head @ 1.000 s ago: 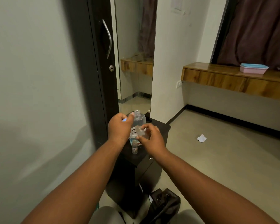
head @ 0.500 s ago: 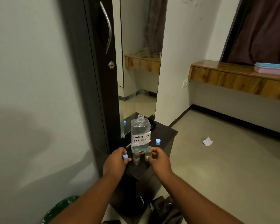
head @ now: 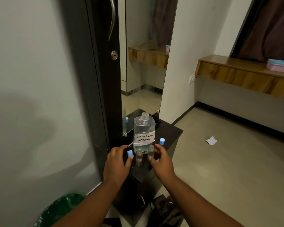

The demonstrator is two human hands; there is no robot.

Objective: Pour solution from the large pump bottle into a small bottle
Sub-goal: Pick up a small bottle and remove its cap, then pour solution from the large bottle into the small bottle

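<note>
On the small dark table (head: 169, 133) beside the mirror stands the large bottle (head: 143, 131), upright, its pump head off and its neck open, a handwritten label reading "contact lens solution" taped around it. Just in front of it are two small clear bottles, both uncapped. The left small bottle (head: 139, 157) stands free between the hands. The right small bottle (head: 151, 151) sits within the grip of the right hand (head: 161, 161), whose thumb and fingers curl round it; whether they press it or only bracket it I cannot tell. The left hand (head: 117, 163) pinches a blue cap (head: 129, 153) between thumb and fingertips. A second blue cap (head: 162, 141) rests on the table to the right of the large bottle, apart from it.

Judging by this, the pouring is not yet begun. The risks look plain: the small bottles are narrow, light and close together near the table's front edge, so a hand reaching past them for the large bottle could knock one over or off onto the floor. The large bottle's mouth is far wider than the small necks, so a quick tilt would likely overshoot and spill. A cap held in the left hand leaves fewer fingers to steady anything.
</note>
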